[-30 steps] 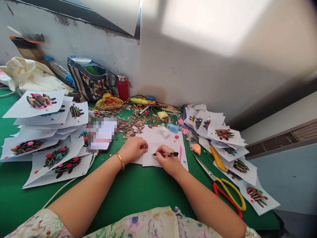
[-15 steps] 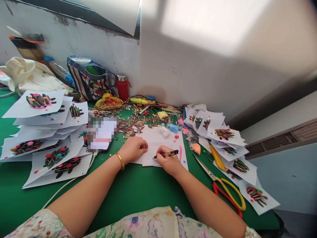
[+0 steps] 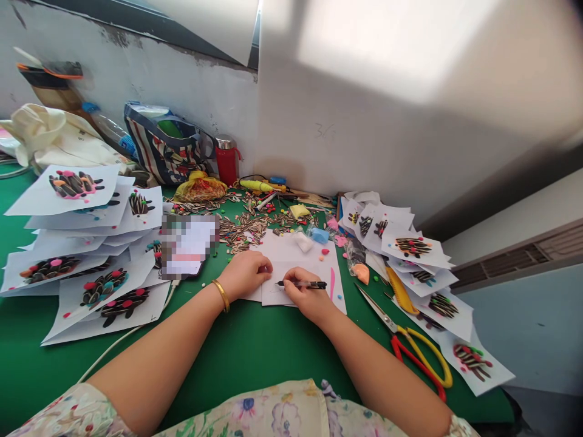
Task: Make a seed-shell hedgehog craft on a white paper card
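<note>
My right hand [image 3: 310,294] is closed in a writing grip on a black pen [image 3: 312,284]. Its tip meets a small white sheet of paper [image 3: 291,270], where faint dark strokes show. The sheet lies over other white paper on the green table. My left hand [image 3: 249,274], with a gold bangle at the wrist, rests on the left edge of the paper; its fingers are loosely bent, not clenched, and nothing shows in them. Just beyond lie lumps of white clay [image 3: 303,241] and blue clay [image 3: 319,235] in clear wrap.
Paper sheets with seed-and-clay hedgehogs stand stacked at the left [image 3: 86,243] and right [image 3: 412,246]. A phone [image 3: 189,246] with a cable lies left of my hands. Scissors [image 3: 410,340] and a yellow cutter [image 3: 401,291] lie right. Striped seeds [image 3: 243,227] and a red flask [image 3: 226,161] are behind.
My right hand has tilted the pen, its tip shifting slightly left and up on the sheet. More strokes seem to show beside the tip. My left hand has stayed in place.
</note>
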Action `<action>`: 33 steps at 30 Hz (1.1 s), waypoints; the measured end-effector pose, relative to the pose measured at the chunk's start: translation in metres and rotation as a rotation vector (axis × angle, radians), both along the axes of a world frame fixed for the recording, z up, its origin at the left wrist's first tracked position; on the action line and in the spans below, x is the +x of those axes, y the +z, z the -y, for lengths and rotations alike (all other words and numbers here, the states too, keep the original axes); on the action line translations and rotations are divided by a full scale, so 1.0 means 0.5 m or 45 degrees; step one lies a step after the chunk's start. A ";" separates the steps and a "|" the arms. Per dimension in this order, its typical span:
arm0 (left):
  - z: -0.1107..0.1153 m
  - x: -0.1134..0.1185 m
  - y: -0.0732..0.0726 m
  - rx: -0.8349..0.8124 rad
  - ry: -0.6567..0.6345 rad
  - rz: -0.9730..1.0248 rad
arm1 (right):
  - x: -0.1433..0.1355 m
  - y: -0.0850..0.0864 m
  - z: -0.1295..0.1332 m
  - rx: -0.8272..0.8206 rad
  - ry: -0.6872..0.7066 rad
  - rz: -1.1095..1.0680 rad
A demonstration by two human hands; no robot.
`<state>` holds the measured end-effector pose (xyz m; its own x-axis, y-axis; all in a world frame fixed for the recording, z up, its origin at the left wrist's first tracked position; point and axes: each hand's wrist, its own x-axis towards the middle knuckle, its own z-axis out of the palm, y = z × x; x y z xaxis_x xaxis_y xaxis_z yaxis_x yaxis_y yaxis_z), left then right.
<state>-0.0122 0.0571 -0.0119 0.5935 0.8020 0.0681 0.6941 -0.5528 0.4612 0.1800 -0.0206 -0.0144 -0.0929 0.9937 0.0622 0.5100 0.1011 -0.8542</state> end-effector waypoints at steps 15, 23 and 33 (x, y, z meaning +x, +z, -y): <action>0.002 0.000 0.003 -0.013 0.005 0.000 | -0.001 0.002 0.003 -0.003 -0.023 -0.005; 0.000 -0.001 -0.003 0.009 -0.004 0.023 | -0.002 0.005 0.002 -0.012 -0.003 -0.001; 0.002 -0.001 0.002 0.006 0.000 0.015 | -0.002 0.008 -0.001 0.001 0.006 0.021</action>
